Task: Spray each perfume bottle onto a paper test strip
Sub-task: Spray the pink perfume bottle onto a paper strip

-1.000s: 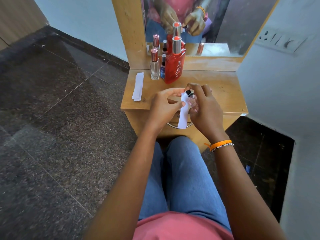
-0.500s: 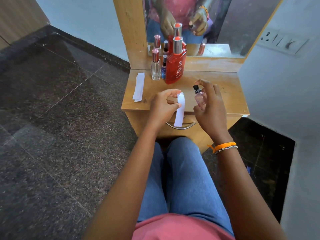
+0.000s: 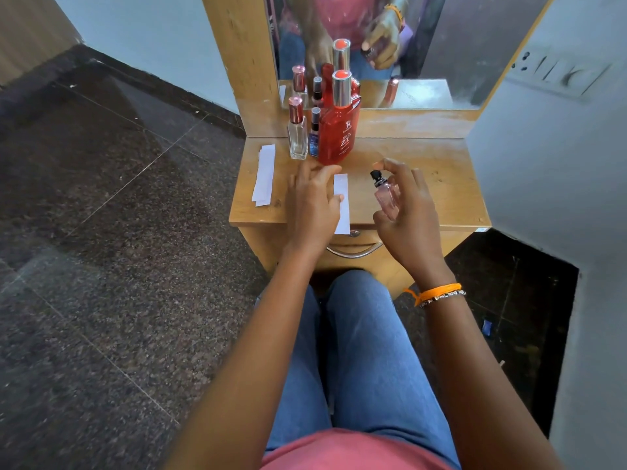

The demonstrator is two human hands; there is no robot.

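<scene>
My right hand [image 3: 409, 212] grips a small pink perfume bottle [image 3: 385, 195] with a black spray nozzle, held upright over the wooden dressing table [image 3: 437, 184]. My left hand [image 3: 314, 205] lays a white paper test strip [image 3: 342, 205] flat on the table top, thumb and a fingertip still on its left edge. The strip's near end hangs over the front edge. At the back stand a tall red bottle [image 3: 339, 130], a clear bottle with a pink cap [image 3: 297, 134] and a small blue bottle [image 3: 315, 134].
A stack of spare white strips [image 3: 264, 174] lies at the table's left side. A mirror [image 3: 424, 45] rises behind the bottles. A drawer handle [image 3: 356, 252] sits under the front edge. A wall with a switch panel [image 3: 556, 72] closes the right side.
My left hand has lowered the strip from an upright hold down onto the table. My right hand has drawn the pink bottle away to the right of the strip.
</scene>
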